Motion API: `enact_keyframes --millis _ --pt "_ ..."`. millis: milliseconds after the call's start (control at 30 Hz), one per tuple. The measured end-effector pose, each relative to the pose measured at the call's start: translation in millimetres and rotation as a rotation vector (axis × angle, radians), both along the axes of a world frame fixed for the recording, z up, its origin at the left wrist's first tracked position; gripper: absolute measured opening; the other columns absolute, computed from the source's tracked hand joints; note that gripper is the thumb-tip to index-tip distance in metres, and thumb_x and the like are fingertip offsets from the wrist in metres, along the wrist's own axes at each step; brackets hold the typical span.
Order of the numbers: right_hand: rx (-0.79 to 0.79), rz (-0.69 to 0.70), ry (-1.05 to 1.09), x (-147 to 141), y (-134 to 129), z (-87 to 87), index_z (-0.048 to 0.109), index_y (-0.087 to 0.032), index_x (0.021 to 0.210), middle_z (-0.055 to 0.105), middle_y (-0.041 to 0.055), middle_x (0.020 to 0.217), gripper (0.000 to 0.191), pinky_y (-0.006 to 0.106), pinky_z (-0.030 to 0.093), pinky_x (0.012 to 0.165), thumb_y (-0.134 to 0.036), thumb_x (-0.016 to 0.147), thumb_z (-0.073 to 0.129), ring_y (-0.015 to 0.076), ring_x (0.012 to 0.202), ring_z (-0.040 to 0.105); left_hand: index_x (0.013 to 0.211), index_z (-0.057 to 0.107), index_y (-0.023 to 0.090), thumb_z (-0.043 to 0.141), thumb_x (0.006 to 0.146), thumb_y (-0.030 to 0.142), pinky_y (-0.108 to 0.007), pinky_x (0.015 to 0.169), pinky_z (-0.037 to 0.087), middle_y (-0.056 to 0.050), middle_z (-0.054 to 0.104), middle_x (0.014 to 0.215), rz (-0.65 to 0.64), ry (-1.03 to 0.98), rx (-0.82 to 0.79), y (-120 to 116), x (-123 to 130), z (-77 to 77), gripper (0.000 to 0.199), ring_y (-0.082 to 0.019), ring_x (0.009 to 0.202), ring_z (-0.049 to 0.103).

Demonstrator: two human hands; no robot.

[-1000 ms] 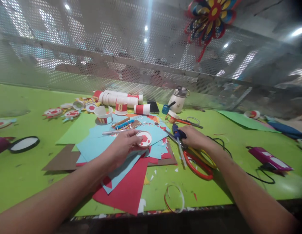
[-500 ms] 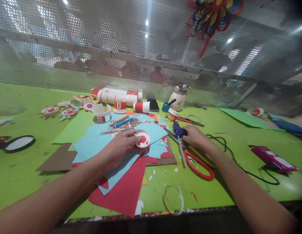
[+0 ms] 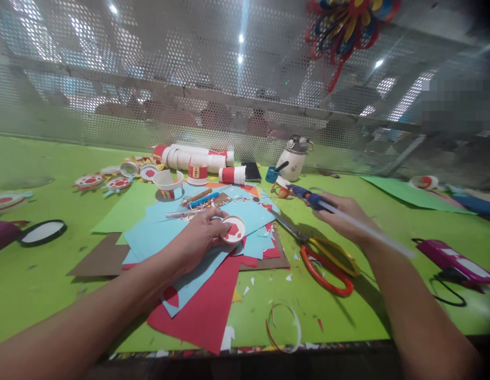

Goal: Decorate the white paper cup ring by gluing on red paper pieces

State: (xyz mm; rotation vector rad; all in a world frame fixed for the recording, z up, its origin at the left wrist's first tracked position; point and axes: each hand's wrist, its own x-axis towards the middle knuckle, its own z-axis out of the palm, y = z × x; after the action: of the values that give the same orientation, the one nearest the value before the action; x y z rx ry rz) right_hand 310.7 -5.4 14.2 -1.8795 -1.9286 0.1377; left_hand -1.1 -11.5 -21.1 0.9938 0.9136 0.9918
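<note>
My left hand (image 3: pixel 207 232) is closed on a round white paper-cup base (image 3: pixel 237 237) with red paper pieces inside, the thumb reaching over its rim. Under it lie sheets of light blue paper (image 3: pixel 150 237). On the right, my right hand (image 3: pixel 339 214) grips a blue hot glue gun (image 3: pixel 314 200), its nozzle toward the upper left. A long translucent glue stick (image 3: pixel 371 232) sticks out of its back end. Below that hand, large scissors (image 3: pixel 327 266) with red and yellow handles lie on the green table (image 3: pixel 308 322).
Cut paper cups (image 3: pixel 197 173) and a white bottle (image 3: pixel 291 161) stand at the back. Finished-looking cup-base shapes (image 3: pixel 118 183) lie at the left. A purple power strip (image 3: pixel 452 259) with a black cable is at the right; red paper (image 3: pixel 201 316) lies near the front edge.
My right hand has lifted the glue gun off the table by the scissors and turned its nozzle to the left. My left hand stays on the cup base.
</note>
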Motion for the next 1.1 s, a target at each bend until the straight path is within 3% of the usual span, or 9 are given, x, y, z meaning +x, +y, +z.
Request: enact_keyframes --millis 133,267,500,1100 --pt "-0.085 0.269 0.416 -12.2 -22.4 7.5 0.070 -0.021 0.110 0.073 0.0081 0.102 0.032 0.034 0.051 0.078 -0.039 0.087 0.056 0.0265 0.097 0.065 0.092 0.062 0.012 0.072 0.070 0.013 -0.031 0.063 0.054 -0.010 0.069 0.080 -0.009 0.011 0.000 0.7 0.2 -1.2 0.025 -0.017 0.064 0.066" --pt "-0.232 0.427 0.564 -33.6 -35.7 4.9 0.074 -0.023 0.102 0.074 0.0082 0.099 0.030 0.036 0.054 0.081 -0.046 0.086 0.061 0.0262 0.094 0.067 0.083 0.065 0.011 0.071 0.070 0.015 -0.029 0.063 0.051 -0.011 0.069 0.080 -0.088 0.037 0.034 1.4 -1.7 -3.0 0.015 -0.018 0.066 0.064" --pt "-0.330 0.554 0.463 -49.0 -44.5 5.5 0.076 -0.023 0.087 0.074 0.0073 0.090 0.033 0.031 0.054 0.074 -0.050 0.088 0.058 0.0240 0.086 0.067 0.083 0.067 0.011 0.069 0.072 0.020 -0.031 0.063 0.048 -0.013 0.071 0.083 -0.114 0.097 0.038 0.7 -1.7 -2.9 0.014 -0.021 0.069 0.066" --pt "-0.363 0.569 0.334 -47.5 -45.5 7.5 0.068 -0.018 0.089 0.070 0.0075 0.091 0.043 0.031 0.049 0.073 -0.055 0.093 0.047 0.0223 0.086 0.063 0.087 0.064 0.011 0.068 0.073 0.023 -0.035 0.071 0.049 -0.013 0.069 0.087 -0.135 0.164 0.066 1.1 -2.4 -4.5 0.019 -0.021 0.074 0.065"
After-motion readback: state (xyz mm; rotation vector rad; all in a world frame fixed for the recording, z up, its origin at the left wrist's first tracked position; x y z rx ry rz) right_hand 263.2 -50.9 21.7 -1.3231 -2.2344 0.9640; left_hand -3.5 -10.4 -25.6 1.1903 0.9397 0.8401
